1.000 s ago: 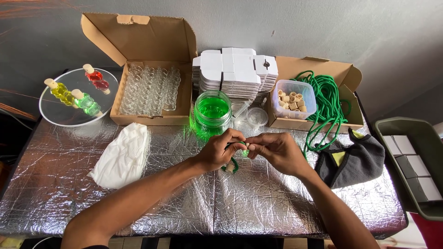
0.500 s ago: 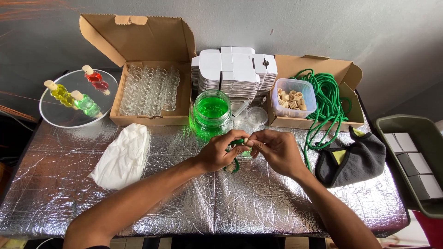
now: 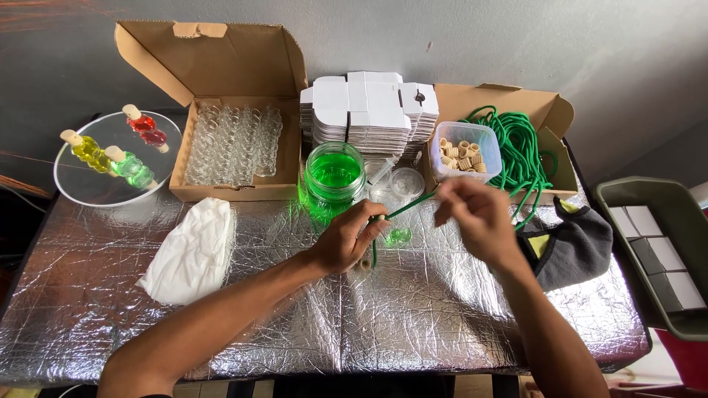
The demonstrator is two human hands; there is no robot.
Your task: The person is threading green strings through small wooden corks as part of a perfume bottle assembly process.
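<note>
Since the earlier frames both hands have parted: right hand [image 3: 476,221] has pulled up and off toward 2 o'clock, drawing the green cord [image 3: 402,211] taut away from the left hand [image 3: 346,239], where before both were pinched together at centre. Head view only: left fingers curl shut on a small corked bottle [image 3: 397,236] of green liquid and the cord's near end, on the foil table [image 3: 221,324]; right fingertips pinch together on the cord. Done so far, by my reading: three filled bottles lie on the round mirror plate [image 3: 81,188] at 10 o'clock. Left: a carton of empty glass bottles [image 3: 232,144] at 11, tub of corks [image 3: 463,151] at 1, flat white boxes [image 3: 365,110] at 12, green jar [image 3: 333,173] still full.
</note>
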